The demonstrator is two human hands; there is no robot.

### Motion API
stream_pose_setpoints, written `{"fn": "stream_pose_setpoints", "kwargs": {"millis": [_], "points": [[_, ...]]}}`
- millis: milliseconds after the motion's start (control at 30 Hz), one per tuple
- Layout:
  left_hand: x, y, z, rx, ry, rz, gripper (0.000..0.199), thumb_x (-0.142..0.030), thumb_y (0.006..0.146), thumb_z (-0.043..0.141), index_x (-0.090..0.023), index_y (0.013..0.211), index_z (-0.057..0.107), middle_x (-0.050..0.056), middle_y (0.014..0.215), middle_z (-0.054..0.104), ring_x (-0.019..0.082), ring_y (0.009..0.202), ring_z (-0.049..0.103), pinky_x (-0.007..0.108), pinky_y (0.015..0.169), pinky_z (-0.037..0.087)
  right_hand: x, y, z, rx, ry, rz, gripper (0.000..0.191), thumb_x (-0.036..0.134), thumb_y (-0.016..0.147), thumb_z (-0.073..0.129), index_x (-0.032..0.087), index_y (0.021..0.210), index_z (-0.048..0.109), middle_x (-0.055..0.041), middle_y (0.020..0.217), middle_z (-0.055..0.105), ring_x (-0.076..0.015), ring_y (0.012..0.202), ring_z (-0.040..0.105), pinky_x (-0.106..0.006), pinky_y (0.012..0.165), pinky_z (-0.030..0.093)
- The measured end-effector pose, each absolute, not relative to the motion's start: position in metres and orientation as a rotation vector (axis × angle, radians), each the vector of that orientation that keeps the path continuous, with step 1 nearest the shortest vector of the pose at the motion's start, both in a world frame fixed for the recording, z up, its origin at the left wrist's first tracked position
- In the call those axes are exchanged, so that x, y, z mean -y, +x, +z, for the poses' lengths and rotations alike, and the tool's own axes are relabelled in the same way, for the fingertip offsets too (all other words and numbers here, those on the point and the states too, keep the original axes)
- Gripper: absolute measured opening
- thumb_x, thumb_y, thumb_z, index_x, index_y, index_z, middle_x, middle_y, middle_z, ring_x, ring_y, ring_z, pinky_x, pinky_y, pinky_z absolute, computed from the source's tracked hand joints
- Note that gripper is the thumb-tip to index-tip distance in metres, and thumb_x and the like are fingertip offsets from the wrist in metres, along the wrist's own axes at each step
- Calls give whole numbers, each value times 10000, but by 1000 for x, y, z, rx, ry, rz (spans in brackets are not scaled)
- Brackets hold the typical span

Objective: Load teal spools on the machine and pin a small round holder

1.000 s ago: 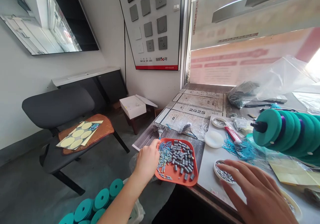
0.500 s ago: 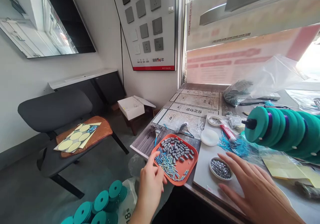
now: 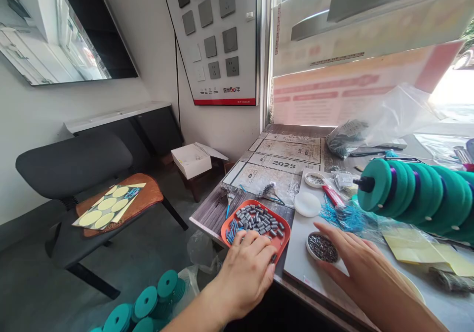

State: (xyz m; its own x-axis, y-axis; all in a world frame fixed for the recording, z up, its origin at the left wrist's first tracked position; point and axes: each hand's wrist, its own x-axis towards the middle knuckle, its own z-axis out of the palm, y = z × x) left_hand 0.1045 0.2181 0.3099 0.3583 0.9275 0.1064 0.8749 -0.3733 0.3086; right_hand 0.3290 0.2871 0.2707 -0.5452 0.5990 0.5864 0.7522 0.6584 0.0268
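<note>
My left hand (image 3: 249, 273) is curled over the near side of an orange-red tray (image 3: 287, 233). Its fingers are bent together down among the small pieces, and whatever they hold is hidden beneath them. Short grey cylinders (image 3: 255, 218) fill the far part of the tray. Thin blue pieces (image 3: 231, 232) show at its left side; the hand covers the others. My right hand (image 3: 357, 263) rests with fingers stretched out along the right edge of a round white dish. Dark, shiny small metal pieces (image 3: 322, 247) fill this dish (image 3: 308, 252). Nothing shows in the right hand's fingers.
Teal spools (image 3: 414, 189) sit on a black rod at right. Behind the dish lie a white round lid (image 3: 307, 203), a red tube (image 3: 333, 196) and blue threads (image 3: 342, 218). More teal spools (image 3: 144, 302) stand low at left. A chair (image 3: 74, 174) is beyond.
My left hand has moved right and turned palm down over the tray, covering the pale thin pieces. My right hand stays by the dish. The whole view has shifted slightly.
</note>
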Motion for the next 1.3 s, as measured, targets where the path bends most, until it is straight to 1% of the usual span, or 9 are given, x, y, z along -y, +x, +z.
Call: {"fn": "stream_pose_setpoints", "kwargs": {"millis": [100, 267, 333, 533, 700, 933, 1033, 1167, 1300], "points": [[-215, 102, 308, -1642, 2416, 376, 170, -219, 883, 451, -199, 1007, 566, 30, 1090, 614, 222, 1064, 468, 408, 1010, 301, -287, 324, 275, 2321, -1041, -312, 346, 258, 862, 390, 148, 1185, 449, -106, 1033, 673, -217, 895, 656, -345, 726, 492], [-220, 103, 307, -1622, 2451, 342, 339, -263, 899, 429, -230, 1232, 484, 13, 1289, 550, 246, 1199, 413, 457, 1056, 263, -284, 305, 281, 2350, -1044, -129, 470, 232, 765, 507, 166, 1222, 416, -119, 1080, 649, -254, 937, 639, -379, 733, 501], [-225, 103, 307, -1613, 2464, 322, 357, -271, 903, 419, -224, 1252, 476, 12, 1305, 544, 256, 1199, 415, 471, 1051, 270, -283, 298, 282, 2365, -1067, -52, 509, 210, 729, 546, 167, 1219, 415, -117, 1060, 651, -261, 923, 639, -406, 747, 505], [-224, 99, 310, -1590, 2489, 479, 335, -184, 875, 431, -195, 1192, 539, 33, 1239, 597, 256, 1118, 464, 438, 993, 332, -280, 284, 286, 2340, -1096, 109, 547, 168, 691, 578, 200, 1214, 418, -100, 1052, 649, -259, 907, 640, -439, 738, 526], [-215, 88, 311, -1659, 2439, 726, 275, -103, 839, 436, -181, 1023, 625, 38, 1088, 659, 234, 995, 504, 407, 913, 374, -278, 269, 289, 2369, -1102, 214, 519, 185, 697, 590, 141, 1203, 483, -119, 1083, 648, -262, 926, 632, -432, 767, 535], [-209, 83, 295, -1628, 2490, 733, 237, -108, 828, 450, -197, 963, 624, 33, 1050, 661, 239, 983, 490, 417, 903, 375, -282, 248, 302, 2581, -1104, 342, 530, 127, 649, 575, 50, 1172, 547, -156, 1093, 660, -280, 977, 623, -422, 807, 524], [-208, 83, 290, -1602, 2477, 788, 243, -96, 824, 448, -198, 972, 612, 26, 1081, 650, 230, 993, 479, 402, 902, 385, -284, 244, 301, 2597, -1125, 326, 547, 124, 618, 561, 54, 1161, 557, -171, 1123, 644, -294, 982, 621, -421, 801, 519], [-208, 83, 288, -1556, 2445, 804, 238, -98, 831, 413, -173, 956, 601, 56, 1079, 634, 232, 970, 485, 396, 885, 415, -284, 241, 296, 2590, -1156, 300, 567, 109, 597, 545, 94, 1164, 553, -148, 1117, 652, -282, 980, 624, -383, 784, 520], [-208, 85, 286, -1556, 2426, 819, 231, -92, 822, 388, -164, 929, 579, 86, 1039, 609, 240, 951, 497, 402, 860, 441, -283, 237, 291, 2560, -1180, 274, 567, 102, 609, 545, 69, 1175, 541, -161, 1163, 624, -271, 997, 617, -363, 790, 517]]}}
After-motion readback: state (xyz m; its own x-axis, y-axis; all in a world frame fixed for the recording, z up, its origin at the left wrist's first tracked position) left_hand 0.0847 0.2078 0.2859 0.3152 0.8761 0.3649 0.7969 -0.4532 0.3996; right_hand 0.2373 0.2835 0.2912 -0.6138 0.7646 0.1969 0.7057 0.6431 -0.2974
